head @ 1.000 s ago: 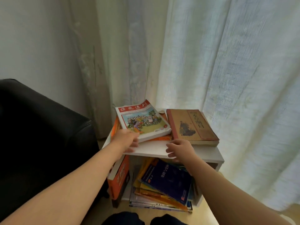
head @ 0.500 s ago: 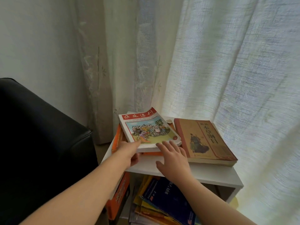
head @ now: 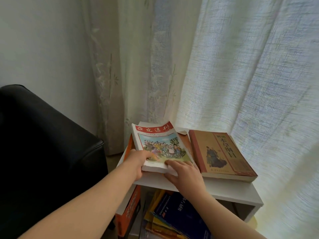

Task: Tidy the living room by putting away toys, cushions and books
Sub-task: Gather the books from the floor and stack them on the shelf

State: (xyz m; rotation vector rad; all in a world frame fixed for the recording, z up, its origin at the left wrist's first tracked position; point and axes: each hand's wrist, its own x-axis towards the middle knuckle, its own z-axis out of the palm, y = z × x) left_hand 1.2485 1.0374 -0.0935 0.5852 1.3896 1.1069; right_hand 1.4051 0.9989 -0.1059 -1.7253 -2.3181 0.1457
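White shelf (head: 224,188) top: my left hand (head: 138,163) grips the thick illustrated paperback (head: 160,145) by its corner. My right hand (head: 184,173) lies flat on its glossy cover.

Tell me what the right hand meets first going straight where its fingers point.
The illustrated magazine: the right hand lays its fingers on its near corner. Beyond that, probably the left hand, by its thumb.

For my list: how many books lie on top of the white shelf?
3: the illustrated book, gripped by the left hand; an orange book under it; the brown book beside it. Others may hide beneath.
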